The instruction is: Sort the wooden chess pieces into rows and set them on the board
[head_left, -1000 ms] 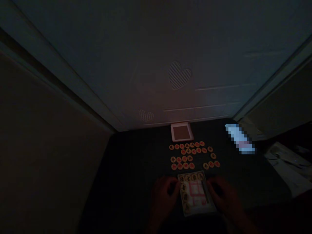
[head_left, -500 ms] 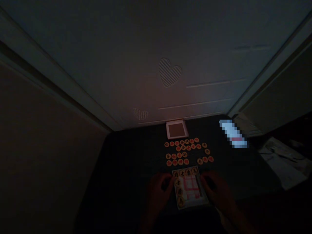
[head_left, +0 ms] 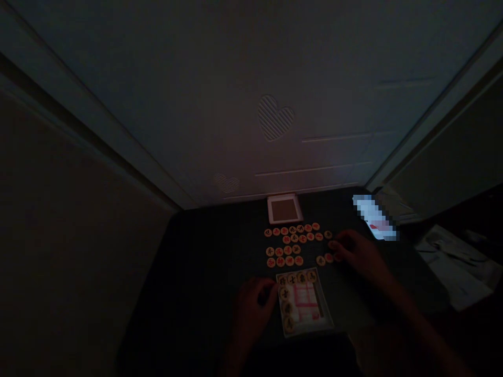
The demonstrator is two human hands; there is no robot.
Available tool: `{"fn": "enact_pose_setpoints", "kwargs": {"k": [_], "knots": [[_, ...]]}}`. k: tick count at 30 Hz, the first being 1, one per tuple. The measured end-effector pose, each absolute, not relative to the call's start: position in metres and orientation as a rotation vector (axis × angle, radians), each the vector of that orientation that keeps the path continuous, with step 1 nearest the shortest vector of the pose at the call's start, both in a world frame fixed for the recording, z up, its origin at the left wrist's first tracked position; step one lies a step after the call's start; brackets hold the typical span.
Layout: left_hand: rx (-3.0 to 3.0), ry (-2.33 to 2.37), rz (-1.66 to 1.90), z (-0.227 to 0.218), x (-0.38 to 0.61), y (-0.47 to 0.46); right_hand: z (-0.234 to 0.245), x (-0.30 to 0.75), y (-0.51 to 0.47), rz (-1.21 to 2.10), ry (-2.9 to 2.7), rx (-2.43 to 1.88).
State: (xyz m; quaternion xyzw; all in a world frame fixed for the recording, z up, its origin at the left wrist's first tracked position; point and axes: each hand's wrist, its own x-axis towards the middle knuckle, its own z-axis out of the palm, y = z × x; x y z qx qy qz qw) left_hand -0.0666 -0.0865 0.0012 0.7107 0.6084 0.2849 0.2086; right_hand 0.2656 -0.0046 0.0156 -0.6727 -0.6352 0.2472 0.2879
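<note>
In the dim light, a shallow square box (head_left: 326,322) lies near the table's front edge, with several Chinese chess pieces (head_left: 288,308) along its far and left sides. My left hand (head_left: 253,301) is closed with thumb and finger at the box's left rim. Beyond the box, loose red and black Chinese chess pieces (head_left: 290,261) lie in rows on the dark table. My right hand (head_left: 356,254) reaches to the right end of these rows, its fingertips pinched over a piece that they mostly cover.
A white-framed square lid or tray (head_left: 285,210) stands at the back by the wall panel (head_left: 236,131). To the right is a lit, pixelated phone-like object (head_left: 375,217). Papers or bags (head_left: 463,267) lie past the right edge of the dark table (head_left: 196,262).
My right hand has left the box's right side and moved up and right to the loose pieces. My left hand stays at the box's left rim. The scene has darkened slightly.
</note>
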Motion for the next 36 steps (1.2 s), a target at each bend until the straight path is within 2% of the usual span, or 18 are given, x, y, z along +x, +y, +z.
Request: {"fn": "enact_pose_setpoints", "kwargs": {"k": [5,36], "knots": [[1.97,1.686,0.812,0.003,-0.065,-0.086,0.004,0.264,-0.002,0.705,-1.689,-1.913],[1.98,1.653,0.811,-0.003,-0.066,-0.085,-0.007,0.288,0.007,0.774,-1.655,-1.793]]}}
